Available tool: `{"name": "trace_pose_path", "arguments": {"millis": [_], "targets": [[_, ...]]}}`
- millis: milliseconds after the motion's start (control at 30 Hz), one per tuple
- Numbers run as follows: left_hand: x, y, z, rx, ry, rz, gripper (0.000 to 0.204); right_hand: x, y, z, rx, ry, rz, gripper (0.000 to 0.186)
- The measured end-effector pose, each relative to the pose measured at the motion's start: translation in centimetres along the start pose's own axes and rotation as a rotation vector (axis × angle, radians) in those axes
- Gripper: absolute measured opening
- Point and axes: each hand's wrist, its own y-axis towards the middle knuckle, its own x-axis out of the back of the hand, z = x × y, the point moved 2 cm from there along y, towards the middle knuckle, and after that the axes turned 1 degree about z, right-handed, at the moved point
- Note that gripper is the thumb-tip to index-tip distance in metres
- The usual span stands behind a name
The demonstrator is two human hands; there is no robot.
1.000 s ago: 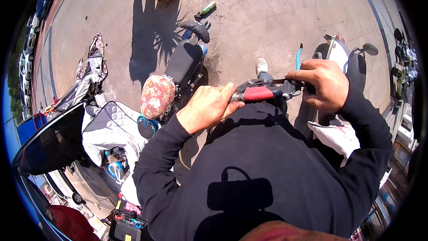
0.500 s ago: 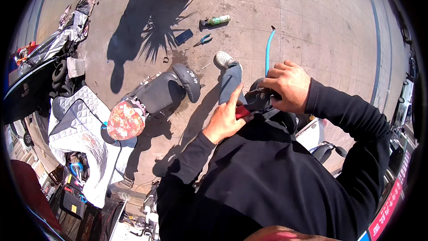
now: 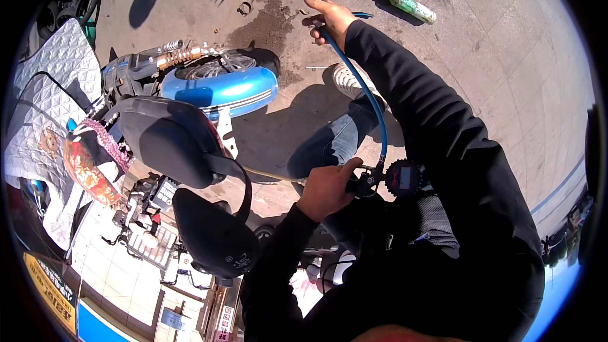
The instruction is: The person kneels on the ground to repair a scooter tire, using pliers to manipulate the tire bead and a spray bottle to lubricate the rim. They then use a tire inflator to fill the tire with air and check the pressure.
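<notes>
Left grip [image 3: 326, 187] closed on gauge handle [image 3: 362, 185], right grip [image 3: 332, 19] holding blue hose [image 3: 370, 98], green can [image 3: 411, 7] nr, yellow sign [image 3: 47, 285] lower-left.

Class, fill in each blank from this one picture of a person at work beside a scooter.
1. The left hand grips the inflator handle beside a round ____.
2. The right hand holds the far end of the ____ hose.
3. The scooter's rear fender is ____.

Missing words: gauge; blue; blue
</notes>
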Motion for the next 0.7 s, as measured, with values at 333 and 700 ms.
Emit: {"name": "trace_pose_path", "arguments": {"millis": [333, 700], "targets": [[0.3, 6.6, 10.6, 0.189, 0.048, -0.317, 0.056, -4.3, 19.0, -12.6, -0.412, -0.849, 0.393, 0.048], [-2.6, 11.6, 15.9, 0.320, -0.110, -0.264, 0.061, -2.6, 20.1, -18.1, 0.133, -1.060, 0.561, 0.059]]}}
